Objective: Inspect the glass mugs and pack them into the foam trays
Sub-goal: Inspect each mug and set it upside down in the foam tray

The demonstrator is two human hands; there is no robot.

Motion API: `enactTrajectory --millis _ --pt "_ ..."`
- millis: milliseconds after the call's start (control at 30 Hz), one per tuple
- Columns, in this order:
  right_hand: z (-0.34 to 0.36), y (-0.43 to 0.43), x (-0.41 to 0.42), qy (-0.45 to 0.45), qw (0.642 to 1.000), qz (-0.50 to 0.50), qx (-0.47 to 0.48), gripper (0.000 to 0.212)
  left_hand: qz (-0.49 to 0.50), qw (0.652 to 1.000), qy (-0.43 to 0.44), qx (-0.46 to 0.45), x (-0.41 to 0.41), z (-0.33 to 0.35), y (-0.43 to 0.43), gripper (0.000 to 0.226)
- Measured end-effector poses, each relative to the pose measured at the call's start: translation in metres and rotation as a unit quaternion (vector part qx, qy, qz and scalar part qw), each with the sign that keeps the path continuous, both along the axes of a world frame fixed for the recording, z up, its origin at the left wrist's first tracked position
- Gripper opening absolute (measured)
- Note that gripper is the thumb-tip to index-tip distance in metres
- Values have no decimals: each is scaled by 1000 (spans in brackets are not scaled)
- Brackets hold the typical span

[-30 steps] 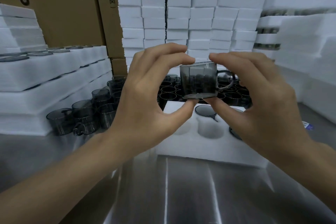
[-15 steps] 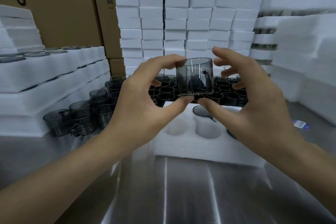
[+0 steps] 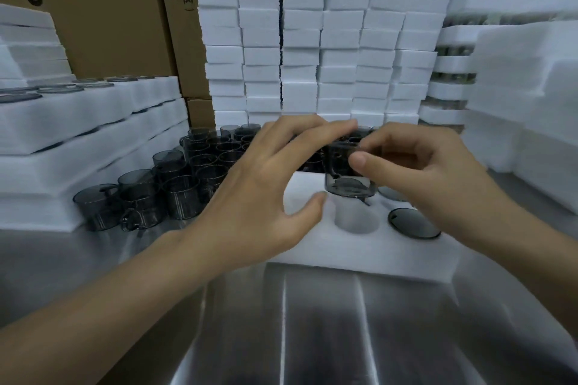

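Head view: a steel table (image 3: 344, 322) carries a foam tray (image 3: 359, 253); white foam blocks (image 3: 312, 40) and cardboard boxes (image 3: 109, 9) stand behind.
Loose mugs (image 3: 181, 194) stand left of the tray; the right hand (image 3: 422, 172) pinches a glass mug (image 3: 339, 181) near its rim, upright above an empty pocket; the left hand (image 3: 259, 194) is spread wide beside it.

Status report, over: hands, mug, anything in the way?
Left grip open, alongside the mug. Right grip pinches smoky grey glass mug, upright over empty round pocket of white foam tray. Nothing seen blocking the pocket.
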State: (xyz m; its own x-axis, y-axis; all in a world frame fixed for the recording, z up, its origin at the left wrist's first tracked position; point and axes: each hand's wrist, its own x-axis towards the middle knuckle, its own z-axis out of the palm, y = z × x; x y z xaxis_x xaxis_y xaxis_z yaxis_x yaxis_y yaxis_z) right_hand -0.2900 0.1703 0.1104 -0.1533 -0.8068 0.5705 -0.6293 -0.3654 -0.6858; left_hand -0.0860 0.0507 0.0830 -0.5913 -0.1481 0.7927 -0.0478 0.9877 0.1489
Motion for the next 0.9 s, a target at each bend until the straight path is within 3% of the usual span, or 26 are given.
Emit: enactTrajectory --millis 167,400,900 --pt "-8 -4 -17 64 991 -38 109 33 61 988 -84 116 2 -14 -18 69" --pt "-9 -2 -16 135 981 -2 142 46 107 935 -208 268 -8 -34 -24 68" --pt "-13 -2 -22 201 967 -11 153 47 118 934 -225 250 -7 -36 -29 61"
